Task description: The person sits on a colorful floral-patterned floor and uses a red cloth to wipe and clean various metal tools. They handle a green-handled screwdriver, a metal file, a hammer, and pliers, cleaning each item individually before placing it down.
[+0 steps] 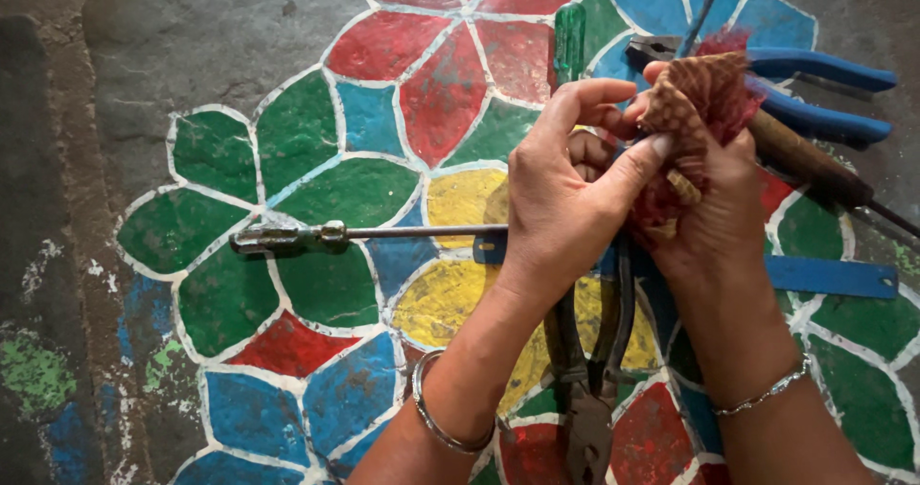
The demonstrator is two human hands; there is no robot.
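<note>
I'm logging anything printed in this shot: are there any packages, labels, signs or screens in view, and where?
None in view.
Floor: grey stone with a painted flower pattern in red, green, blue and yellow.
Tools only: blue-handled pliers top right, dark pliers at the bottom.

Count: two hands, left hand [556, 207] and right hand [719, 217]; one red cloth [695, 111]; two pliers, blue-handled pliers [795, 82] and dark pliers [589, 389]; one green-handled screwdriver [569, 39]; one long metal rod tool [364, 235]; one wooden-handled tool [810, 164]; one flat blue strip [829, 276]; two bangles, bangle [436, 418] and bracelet [767, 389].
</note>
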